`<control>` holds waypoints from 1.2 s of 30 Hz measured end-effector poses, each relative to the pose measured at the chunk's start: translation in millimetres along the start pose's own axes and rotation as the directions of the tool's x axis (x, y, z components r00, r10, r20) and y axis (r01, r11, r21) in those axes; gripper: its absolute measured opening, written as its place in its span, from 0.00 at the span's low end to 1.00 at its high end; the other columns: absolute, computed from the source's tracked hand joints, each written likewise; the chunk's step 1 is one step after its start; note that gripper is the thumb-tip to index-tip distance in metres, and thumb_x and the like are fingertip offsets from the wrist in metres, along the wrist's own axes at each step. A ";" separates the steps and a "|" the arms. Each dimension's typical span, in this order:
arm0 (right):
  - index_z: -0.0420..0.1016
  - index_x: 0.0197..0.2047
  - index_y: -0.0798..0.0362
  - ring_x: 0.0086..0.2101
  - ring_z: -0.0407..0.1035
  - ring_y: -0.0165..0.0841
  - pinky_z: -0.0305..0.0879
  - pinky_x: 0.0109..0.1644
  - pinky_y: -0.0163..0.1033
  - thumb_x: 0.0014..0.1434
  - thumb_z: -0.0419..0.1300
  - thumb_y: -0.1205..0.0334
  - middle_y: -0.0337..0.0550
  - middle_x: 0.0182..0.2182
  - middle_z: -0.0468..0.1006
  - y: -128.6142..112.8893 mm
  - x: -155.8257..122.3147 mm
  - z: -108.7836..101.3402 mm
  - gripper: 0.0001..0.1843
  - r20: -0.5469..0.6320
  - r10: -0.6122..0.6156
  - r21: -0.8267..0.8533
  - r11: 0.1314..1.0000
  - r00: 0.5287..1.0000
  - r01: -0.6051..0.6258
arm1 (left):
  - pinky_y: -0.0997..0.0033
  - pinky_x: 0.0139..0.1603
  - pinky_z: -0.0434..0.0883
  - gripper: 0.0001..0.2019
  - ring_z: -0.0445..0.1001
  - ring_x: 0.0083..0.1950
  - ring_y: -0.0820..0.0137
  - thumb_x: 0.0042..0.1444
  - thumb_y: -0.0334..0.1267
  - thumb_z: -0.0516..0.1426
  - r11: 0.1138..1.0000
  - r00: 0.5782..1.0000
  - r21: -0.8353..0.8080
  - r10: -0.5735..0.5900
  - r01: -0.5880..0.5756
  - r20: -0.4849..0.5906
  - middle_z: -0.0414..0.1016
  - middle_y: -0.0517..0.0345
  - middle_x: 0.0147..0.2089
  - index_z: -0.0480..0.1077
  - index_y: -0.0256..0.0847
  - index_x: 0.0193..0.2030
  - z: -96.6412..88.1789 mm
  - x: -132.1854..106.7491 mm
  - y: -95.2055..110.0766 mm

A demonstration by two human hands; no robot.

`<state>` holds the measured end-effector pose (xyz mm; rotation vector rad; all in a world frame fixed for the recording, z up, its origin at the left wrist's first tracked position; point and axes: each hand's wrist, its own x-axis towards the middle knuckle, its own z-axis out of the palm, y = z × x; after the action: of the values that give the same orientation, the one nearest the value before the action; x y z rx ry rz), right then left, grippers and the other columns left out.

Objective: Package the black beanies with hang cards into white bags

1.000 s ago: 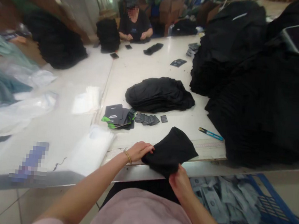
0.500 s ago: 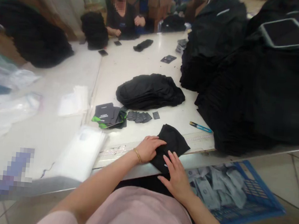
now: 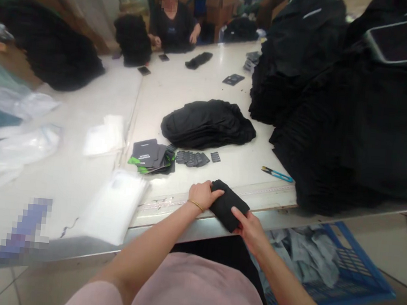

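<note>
Black knit cloth [image 3: 228, 206], folded into a narrow bundle, lies at the front edge of a white worktable [image 3: 190, 99], held between two bare hands. The left hand [image 3: 202, 195], a thin gold bracelet [image 3: 195, 205] at its wrist, curves over the bundle's left end, its fingers close together on top. The right hand [image 3: 248, 227] presses against the lower right side, fingers together and lying along the cloth, not pinching. Just beyond lie a low pile of black garments [image 3: 207, 130], black tags with green edges [image 3: 149, 157], and a blue-and-yellow box cutter [image 3: 276, 174]. Below the table edge, to the right, a blue plastic crate [image 3: 375, 267] holds grey cards [image 3: 310, 257].
</note>
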<state>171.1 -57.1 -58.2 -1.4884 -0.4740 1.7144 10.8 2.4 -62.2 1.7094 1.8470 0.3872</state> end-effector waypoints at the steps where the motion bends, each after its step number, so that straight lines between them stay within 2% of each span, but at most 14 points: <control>1: 0.71 0.41 0.53 0.25 0.72 0.34 0.66 0.21 0.34 0.43 0.66 0.59 0.40 0.27 0.79 1.0 -1.2 0.5 0.20 -0.012 0.000 0.016 1.000 1.000 0.000 | 0.56 0.49 0.63 0.25 0.69 0.48 0.53 0.46 0.56 0.57 0.995 0.998 -0.101 -0.013 0.007 -0.056 0.74 0.45 0.40 0.67 0.38 0.42 -0.3 -4.9 -0.9; 3: 0.71 0.38 0.53 0.23 0.71 0.32 0.65 0.20 0.33 0.44 0.66 0.61 0.38 0.25 0.79 5.6 -5.0 4.0 0.16 -0.027 0.044 0.113 0.993 0.999 -0.041 | 0.58 0.49 0.64 0.29 0.67 0.52 0.56 0.45 0.53 0.59 0.909 0.980 -0.413 -0.131 0.058 -0.151 0.69 0.44 0.49 0.60 0.40 0.51 -1.1 -20.9 -5.2; 5: 0.71 0.35 0.53 0.23 0.71 0.31 0.66 0.22 0.32 0.45 0.65 0.63 0.37 0.24 0.79 14.2 -12.3 12.9 0.12 -0.006 0.119 0.261 0.959 0.993 -0.114 | 0.60 0.45 0.68 0.33 0.69 0.50 0.60 0.47 0.51 0.58 0.643 0.946 -0.741 -0.322 0.193 -0.032 0.64 0.42 0.54 0.51 0.41 0.56 0.0 -41.6 -8.9; 8: 0.72 0.36 0.52 0.28 0.73 0.30 0.69 0.28 0.33 0.48 0.63 0.63 0.38 0.28 0.80 30.6 -27.9 31.2 0.10 0.109 0.235 0.378 0.889 0.966 -0.259 | 0.62 0.41 0.71 0.34 0.73 0.43 0.65 0.43 0.45 0.62 0.230 0.906 -0.937 -0.394 0.262 0.156 0.69 0.47 0.48 0.51 0.41 0.54 3.5 -66.7 -8.9; 12: 0.72 0.36 0.52 0.29 0.73 0.34 0.70 0.30 0.38 0.49 0.62 0.57 0.41 0.28 0.80 35.0 -32.3 37.6 0.12 0.270 0.249 0.175 0.937 0.930 -0.301 | 0.64 0.41 0.72 0.31 0.73 0.37 0.68 0.36 0.37 0.65 0.118 0.892 -0.990 -0.451 0.080 0.019 0.73 0.57 0.39 0.58 0.41 0.48 -7.1 -73.8 -11.8; 15: 0.71 0.37 0.50 0.34 0.73 0.34 0.70 0.34 0.37 0.47 0.63 0.52 0.40 0.35 0.79 21.0 -17.8 31.9 0.15 0.197 0.058 0.063 0.995 0.979 -0.072 | 0.61 0.40 0.72 0.29 0.74 0.35 0.67 0.36 0.36 0.65 0.036 0.926 -0.993 -0.366 0.111 0.090 0.73 0.59 0.36 0.60 0.41 0.47 -25.6 -76.5 -17.7; 17: 0.72 0.40 0.49 0.41 0.72 0.37 0.70 0.40 0.41 0.47 0.60 0.44 0.43 0.42 0.78 12.7 -11.2 35.1 0.21 0.262 0.024 0.063 0.997 0.965 -0.042 | 0.60 0.40 0.72 0.29 0.74 0.35 0.66 0.37 0.36 0.64 0.006 0.952 -0.985 -0.261 0.170 0.162 0.74 0.57 0.36 0.60 0.41 0.48 -34.9 -82.3 -19.8; 20: 0.73 0.41 0.51 0.43 0.71 0.44 0.69 0.44 0.49 0.44 0.59 0.38 0.50 0.41 0.78 10.4 -13.7 55.0 0.29 0.455 0.168 0.013 0.981 0.874 -0.195 | 0.59 0.44 0.71 0.34 0.74 0.39 0.64 0.36 0.35 0.65 0.111 0.970 -0.975 -0.169 0.193 0.173 0.74 0.54 0.40 0.57 0.41 0.51 -44.3 -87.5 -24.1; 24: 0.71 0.45 0.53 0.40 0.73 0.42 0.69 0.45 0.46 0.43 0.66 0.55 0.46 0.39 0.80 13.7 -19.1 80.6 0.25 0.373 0.207 -0.012 0.976 0.904 -0.219 | 0.57 0.53 0.65 0.40 0.67 0.53 0.58 0.36 0.40 0.66 0.617 0.983 -0.787 -0.143 -0.002 -0.115 0.66 0.45 0.54 0.54 0.40 0.57 -82.6 -58.9 -52.6; 26: 0.72 0.45 0.54 0.38 0.74 0.40 0.70 0.44 0.44 0.42 0.66 0.57 0.46 0.37 0.80 12.1 -14.5 83.1 0.24 0.315 0.219 -0.021 0.974 0.923 -0.224 | 0.56 0.57 0.60 0.38 0.60 0.59 0.56 0.42 0.45 0.63 0.848 0.908 -0.526 -0.167 -0.067 -0.383 0.58 0.42 0.60 0.53 0.39 0.59 -118.0 -28.4 -79.1; 27: 0.72 0.44 0.54 0.36 0.75 0.40 0.71 0.42 0.43 0.42 0.67 0.58 0.46 0.36 0.80 10.7 -11.0 82.1 0.24 0.292 0.223 -0.030 0.974 0.930 -0.225 | 0.57 0.59 0.57 0.39 0.56 0.62 0.55 0.44 0.46 0.62 0.917 0.838 -0.394 -0.172 -0.055 -0.518 0.56 0.41 0.61 0.52 0.37 0.60 -136.2 -11.6 -93.9; 29: 0.73 0.43 0.54 0.32 0.75 0.38 0.72 0.39 0.41 0.41 0.68 0.60 0.44 0.33 0.81 8.3 -3.9 78.0 0.23 0.262 0.219 -0.049 0.976 0.940 -0.213 | 0.55 0.60 0.55 0.42 0.52 0.63 0.52 0.42 0.50 0.62 0.956 0.752 -0.263 -0.267 0.129 -0.603 0.54 0.35 0.62 0.50 0.31 0.60 -166.0 20.2 -122.2; 33: 0.73 0.42 0.54 0.31 0.75 0.40 0.73 0.36 0.42 0.42 0.67 0.58 0.44 0.33 0.81 9.4 3.3 70.0 0.22 0.277 0.233 -0.085 0.972 0.932 -0.217 | 0.55 0.54 0.62 0.36 0.62 0.57 0.51 0.42 0.50 0.61 0.939 0.824 -0.184 -0.343 0.291 -0.452 0.65 0.34 0.54 0.59 0.29 0.54 -184.9 57.0 -156.4; 36: 0.74 0.42 0.55 0.34 0.75 0.41 0.72 0.39 0.43 0.44 0.66 0.56 0.46 0.35 0.81 12.8 7.2 66.5 0.21 0.300 0.233 -0.101 0.972 0.925 -0.212 | 0.53 0.59 0.55 0.36 0.54 0.62 0.51 0.43 0.46 0.62 0.975 0.797 -0.047 -0.204 0.217 -0.569 0.59 0.37 0.60 0.56 0.33 0.57 -183.4 56.3 -157.8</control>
<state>104.1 -45.0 -56.3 -1.3643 -0.5458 2.1483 -225.3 68.3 -21.7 1.4679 2.4454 0.8664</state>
